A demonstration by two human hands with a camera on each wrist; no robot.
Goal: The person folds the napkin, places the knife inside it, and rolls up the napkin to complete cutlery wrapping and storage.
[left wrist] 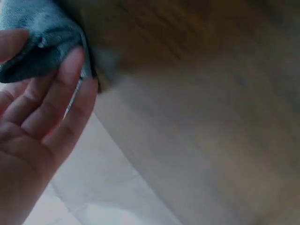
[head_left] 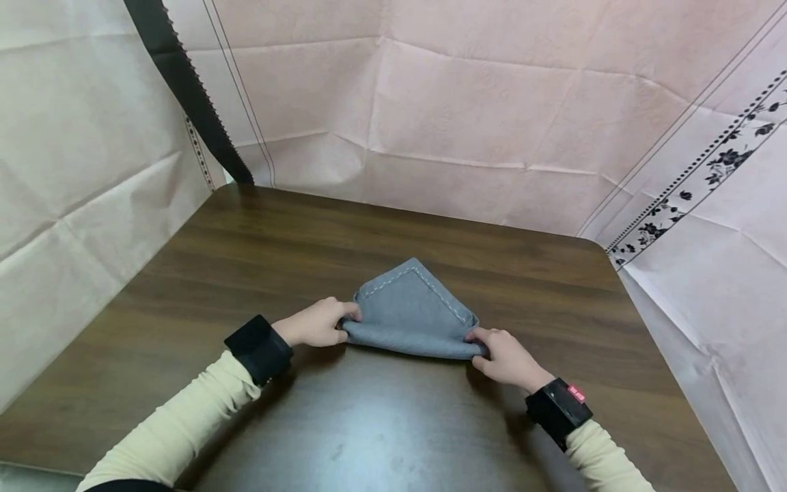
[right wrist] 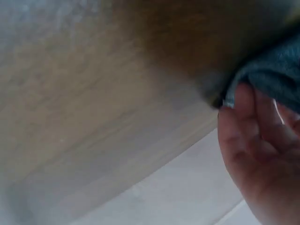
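Note:
A grey-blue cloth (head_left: 412,301) with a dashed white line of stitching near its border lies on the wooden table. Its far part comes to a point, while its near edge is rolled into a thick band. At the left end of this roll, my left hand (head_left: 320,322) pinches the fabric between thumb and fingers. My right hand (head_left: 507,359) grips the opposite end the same way. In the left wrist view the cloth's end (left wrist: 42,42) bunches into a fold at the fingertips. The right wrist view has a similar folded end (right wrist: 276,75) against the fingers.
The brown table (head_left: 277,239) has rounded far corners. Pale creased sheeting (head_left: 461,123) hangs behind it and on both sides, with a dark strip (head_left: 190,89) at left and a floral band (head_left: 695,184) at right. Black bands (head_left: 258,350) wrap both wrists.

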